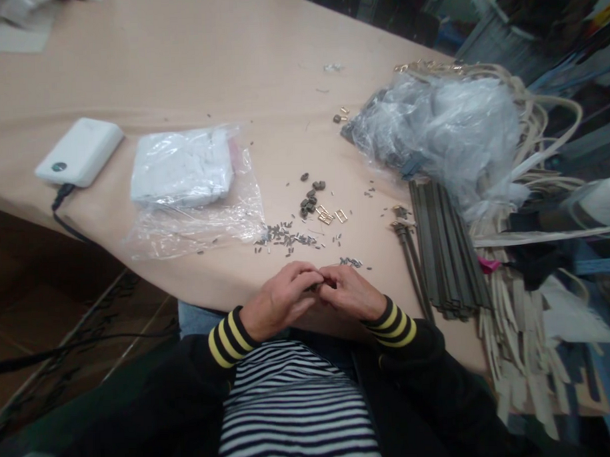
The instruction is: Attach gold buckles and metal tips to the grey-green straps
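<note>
Black-and-white striped shirt point(296, 415) is nearest, with two hands meeting just beyond it at the near edge of the bench point(204, 79). A small dark piece point(314, 287), mostly hidden, sits between the fingertips of the left hand point(282, 297), whose grip is pinched closed on it. The right hand point(356, 295) has its thumb and forefinger bent together against the same spot; whether its grip holds the piece too cannot be told.

Just beyond the hands are scattered small metal bits point(288, 239), then gold-coloured frames point(325, 220) and dark loops point(308, 207). Farther left lie a plastic-wrapped white packet point(180, 167) and a white box point(85, 151) with a cable point(62, 195). To the right, dark straps point(449, 257) lie near a clear plastic bag point(446, 117) and pale straps point(511, 334).
</note>
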